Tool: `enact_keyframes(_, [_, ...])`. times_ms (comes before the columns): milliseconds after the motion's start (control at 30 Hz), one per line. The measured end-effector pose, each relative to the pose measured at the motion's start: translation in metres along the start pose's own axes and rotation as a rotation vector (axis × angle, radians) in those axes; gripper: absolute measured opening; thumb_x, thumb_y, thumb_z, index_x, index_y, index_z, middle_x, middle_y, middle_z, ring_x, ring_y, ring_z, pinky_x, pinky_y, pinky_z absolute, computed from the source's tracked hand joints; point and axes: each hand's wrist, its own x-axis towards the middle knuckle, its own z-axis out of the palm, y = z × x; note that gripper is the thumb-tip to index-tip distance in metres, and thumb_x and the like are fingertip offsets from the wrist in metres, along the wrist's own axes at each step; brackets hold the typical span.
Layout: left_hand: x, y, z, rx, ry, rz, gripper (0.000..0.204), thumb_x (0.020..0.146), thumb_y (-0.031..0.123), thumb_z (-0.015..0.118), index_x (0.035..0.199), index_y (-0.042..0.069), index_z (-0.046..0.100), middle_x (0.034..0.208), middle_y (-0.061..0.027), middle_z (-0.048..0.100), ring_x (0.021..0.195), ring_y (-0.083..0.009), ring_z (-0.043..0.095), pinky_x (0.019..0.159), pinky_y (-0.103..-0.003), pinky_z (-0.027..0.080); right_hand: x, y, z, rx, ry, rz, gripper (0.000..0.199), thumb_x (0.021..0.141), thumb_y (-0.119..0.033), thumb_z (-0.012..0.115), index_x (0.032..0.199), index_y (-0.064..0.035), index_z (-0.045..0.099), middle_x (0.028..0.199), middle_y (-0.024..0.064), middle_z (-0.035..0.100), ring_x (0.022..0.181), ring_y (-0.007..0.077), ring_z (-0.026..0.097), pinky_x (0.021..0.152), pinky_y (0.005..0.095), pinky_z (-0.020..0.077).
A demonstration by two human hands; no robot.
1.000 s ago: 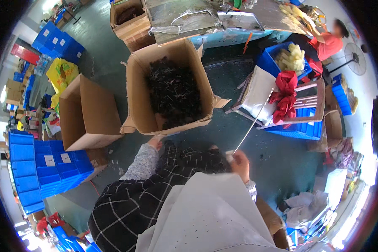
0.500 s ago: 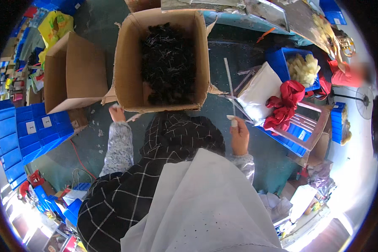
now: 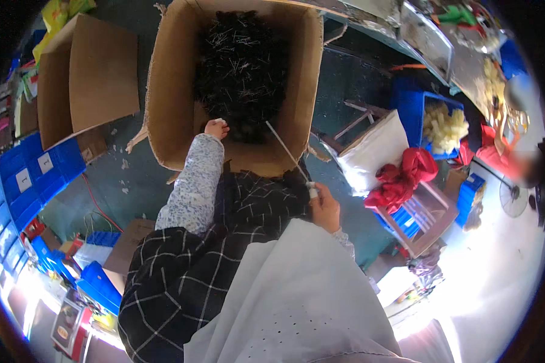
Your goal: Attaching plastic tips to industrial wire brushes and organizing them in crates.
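Note:
A large open cardboard box [image 3: 175,91] stands in front of me, holding a heap of black bristly pieces [image 3: 242,72] with thin pale pins among them. My left hand [image 3: 217,128] is over the box's near left part, its fingers closed; white wrapping shows at the fingertips, and whatever they hold is hidden. My right hand [image 3: 325,209] is closed round the near end of a long thin pale strip [image 3: 284,147]. That strip slants up and left across the box's near rim, its far end over the black pieces. White wrapping also covers a right finger.
Left of the box is another open carton [image 3: 103,78], with blue crates [image 3: 36,166] nearer me. A stool with white cloth [image 3: 372,148] and red fabric [image 3: 402,178] stands right. Behind it, a blue bin [image 3: 410,115] holds pale pieces. A person in red [image 3: 496,151] is far right.
My left hand has moved right, from outside the box to over its near part. My right hand has shifted left and nearer, swinging the pale strip over the box. The view has shifted.

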Motion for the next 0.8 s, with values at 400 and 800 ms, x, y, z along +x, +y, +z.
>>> enact_keyframes(400, [0.155, -0.028, 0.018, 0.185, 0.401, 0.029, 0.044, 0.080, 0.007, 0.048, 0.121, 0.003, 0.034, 0.107, -0.0180, 0.049, 0.065, -0.0187, 0.053, 0.052, -0.029, 0.043, 0.158, 0.029, -0.024, -0.017, -0.391, -0.019, 0.022, 0.081, -0.017, 0.049, 0.102, -0.0099, 0.052, 0.067, 0.0120, 0.055, 0.057, 0.0222, 0.054, 0.052, 0.0309, 0.0417])
enact_keyframes(800, [0.115, 0.017, 0.117, 0.760, 0.601, -0.127, 0.032, 0.081, 0.025, 0.051, 0.110, 0.012, 0.049, 0.108, -0.0123, 0.052, 0.097, -0.0252, 0.052, 0.077, -0.036, 0.045, 0.224, 0.036, -0.075, -0.129, -0.497, -0.074, 0.024, 0.081, -0.015, 0.050, 0.104, -0.0061, 0.050, 0.072, 0.0126, 0.055, 0.060, 0.0195, 0.054, 0.054, 0.0288, 0.0421])
